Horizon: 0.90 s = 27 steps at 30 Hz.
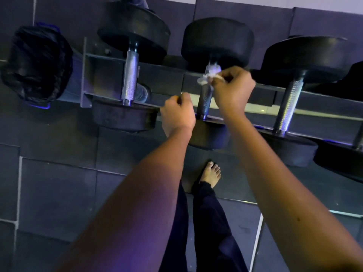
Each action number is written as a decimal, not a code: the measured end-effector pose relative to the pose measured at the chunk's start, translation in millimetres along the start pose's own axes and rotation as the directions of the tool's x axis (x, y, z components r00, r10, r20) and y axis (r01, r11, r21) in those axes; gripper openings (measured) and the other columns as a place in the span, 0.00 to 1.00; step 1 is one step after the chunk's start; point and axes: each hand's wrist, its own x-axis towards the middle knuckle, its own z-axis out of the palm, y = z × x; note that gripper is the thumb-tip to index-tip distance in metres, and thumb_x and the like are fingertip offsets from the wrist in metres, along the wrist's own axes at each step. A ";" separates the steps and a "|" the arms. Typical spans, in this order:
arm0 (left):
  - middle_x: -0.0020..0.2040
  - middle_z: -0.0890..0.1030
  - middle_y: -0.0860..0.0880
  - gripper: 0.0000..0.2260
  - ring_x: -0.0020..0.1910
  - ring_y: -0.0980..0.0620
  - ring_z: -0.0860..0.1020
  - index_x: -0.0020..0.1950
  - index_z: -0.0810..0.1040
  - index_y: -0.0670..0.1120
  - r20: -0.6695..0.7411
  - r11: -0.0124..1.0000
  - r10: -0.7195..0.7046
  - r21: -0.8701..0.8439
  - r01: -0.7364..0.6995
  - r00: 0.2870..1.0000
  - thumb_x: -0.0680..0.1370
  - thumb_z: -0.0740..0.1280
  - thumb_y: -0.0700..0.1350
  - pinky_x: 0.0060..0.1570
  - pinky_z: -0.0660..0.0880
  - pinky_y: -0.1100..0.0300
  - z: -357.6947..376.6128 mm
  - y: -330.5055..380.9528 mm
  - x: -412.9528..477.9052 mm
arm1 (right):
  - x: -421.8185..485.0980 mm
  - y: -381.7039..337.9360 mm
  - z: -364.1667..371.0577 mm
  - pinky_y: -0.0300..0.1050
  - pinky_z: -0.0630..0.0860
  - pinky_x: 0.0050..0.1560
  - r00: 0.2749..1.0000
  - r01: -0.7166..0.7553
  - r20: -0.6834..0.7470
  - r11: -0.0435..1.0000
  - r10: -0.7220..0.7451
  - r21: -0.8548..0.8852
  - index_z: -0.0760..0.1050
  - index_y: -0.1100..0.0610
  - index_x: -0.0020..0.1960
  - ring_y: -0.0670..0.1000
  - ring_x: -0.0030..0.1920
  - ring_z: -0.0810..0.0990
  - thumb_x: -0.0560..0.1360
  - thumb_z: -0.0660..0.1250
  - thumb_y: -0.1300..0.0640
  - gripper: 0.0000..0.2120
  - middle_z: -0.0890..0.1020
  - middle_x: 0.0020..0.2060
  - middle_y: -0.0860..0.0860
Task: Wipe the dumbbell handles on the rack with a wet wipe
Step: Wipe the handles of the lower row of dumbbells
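Three black dumbbells lie across the metal rack (306,112). My right hand (231,89) pinches a crumpled white wet wipe (208,76) against the upper end of the middle dumbbell's knurled handle (205,104). My left hand (177,114) hovers just left of that handle with its fingers curled, and nothing shows in it. The left dumbbell's handle (130,77) and the right dumbbell's handle (288,107) are bare and shiny.
A bin lined with a black bag (37,63) stands left of the rack. Dark rubber floor tiles (59,193) lie below. My bare foot (211,173) and dark trouser legs are under the middle dumbbell. Another dumbbell end (341,163) shows at the right edge.
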 end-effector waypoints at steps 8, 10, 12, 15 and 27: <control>0.36 0.78 0.47 0.14 0.35 0.48 0.75 0.40 0.79 0.44 0.027 0.999 -0.034 0.016 0.033 0.999 0.79 0.59 0.50 0.32 0.63 0.59 -3.1 2.7 -4.5 | -3.7 1.5 -3.8 0.46 0.77 0.42 0.993 0.016 0.116 0.987 0.003 -0.161 0.80 0.55 0.37 0.52 0.39 0.80 0.66 0.76 0.55 0.06 0.82 0.35 0.52; 0.42 0.81 0.42 0.14 0.41 0.43 0.77 0.40 0.79 0.44 0.010 0.998 -0.054 0.032 0.053 0.999 0.78 0.59 0.51 0.36 0.65 0.58 -4.0 4.3 -3.2 | -19.1 8.9 -7.9 0.44 0.75 0.40 0.984 0.006 0.177 0.981 0.029 -0.195 0.79 0.56 0.36 0.50 0.38 0.78 0.67 0.75 0.57 0.06 0.80 0.34 0.52; 0.48 0.81 0.42 0.15 0.44 0.44 0.76 0.44 0.81 0.44 0.014 0.995 -0.069 0.076 0.068 0.997 0.78 0.59 0.51 0.38 0.64 0.58 -4.2 2.4 -2.5 | -35.7 16.1 -10.8 0.42 0.74 0.41 0.973 0.006 0.225 0.974 0.046 -0.227 0.79 0.56 0.36 0.51 0.39 0.78 0.68 0.73 0.59 0.04 0.80 0.34 0.52; 0.60 0.77 0.46 0.14 0.56 0.46 0.75 0.52 0.80 0.45 0.030 0.992 -0.027 0.127 0.023 0.999 0.78 0.59 0.52 0.44 0.67 0.56 0.1 -8.7 -13.1 | -42.7 24.1 -11.4 0.48 0.78 0.46 0.974 -0.020 0.218 0.977 0.068 -0.211 0.81 0.57 0.37 0.53 0.41 0.81 0.67 0.73 0.60 0.02 0.83 0.36 0.53; 0.57 0.81 0.47 0.18 0.67 0.43 0.72 0.45 0.82 0.43 0.105 0.771 0.538 0.340 -0.539 0.836 0.78 0.53 0.48 0.61 0.70 0.43 2.4 -41.3 -33.5 | 7.4 -4.0 2.9 0.39 0.75 0.36 0.996 0.088 0.036 0.995 -0.087 -0.047 0.83 0.54 0.41 0.44 0.35 0.79 0.69 0.75 0.59 0.03 0.82 0.35 0.48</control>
